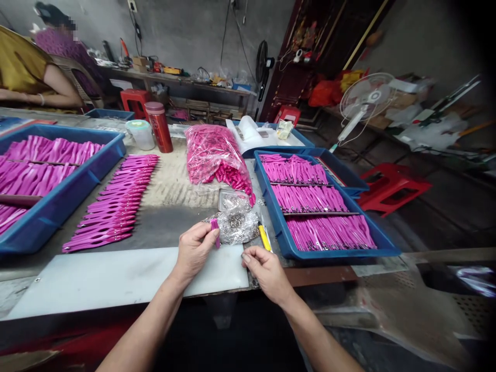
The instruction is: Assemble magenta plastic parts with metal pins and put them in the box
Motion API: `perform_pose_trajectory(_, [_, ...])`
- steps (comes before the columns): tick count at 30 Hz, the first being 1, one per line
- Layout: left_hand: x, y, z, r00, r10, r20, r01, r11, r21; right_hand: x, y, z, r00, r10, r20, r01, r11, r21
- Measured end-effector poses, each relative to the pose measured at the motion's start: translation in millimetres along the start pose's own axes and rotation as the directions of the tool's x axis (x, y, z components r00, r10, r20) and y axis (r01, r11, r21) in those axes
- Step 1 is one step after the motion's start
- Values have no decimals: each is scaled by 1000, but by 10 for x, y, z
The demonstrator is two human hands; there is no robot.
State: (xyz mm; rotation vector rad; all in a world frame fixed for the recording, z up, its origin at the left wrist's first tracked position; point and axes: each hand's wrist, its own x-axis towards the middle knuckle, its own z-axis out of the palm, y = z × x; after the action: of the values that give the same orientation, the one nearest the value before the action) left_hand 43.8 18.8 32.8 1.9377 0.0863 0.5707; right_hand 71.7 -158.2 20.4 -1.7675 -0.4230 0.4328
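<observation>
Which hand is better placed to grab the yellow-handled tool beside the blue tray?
Probably right: the right hand is close beside the yellow-handled tool, while the left hand is farther off and pinches a pink piece.

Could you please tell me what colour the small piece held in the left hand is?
Pink: the small plastic piece pinched in the left hand, shown in the head view.

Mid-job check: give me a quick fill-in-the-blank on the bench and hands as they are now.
1. The left hand pinches a small ___ piece.
2. The clear bag just beyond that hand holds small ___ parts.
3. The red flask stands ___.
4. The tray at right is ___ in colour.
Missing words: pink; metal; upright; blue.
</observation>
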Motion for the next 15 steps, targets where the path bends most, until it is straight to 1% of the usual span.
perform_pose_trajectory(7, [-20,5,11,997,78,29,-80,994,71,-29,13,-2,1000,5,7,-5,1000,-3])
perform_pose_trajectory(15, [-18,21,15,991,129,43,-133,983,128,-29,-13,-10,1000,9,10,-8,1000,-9])
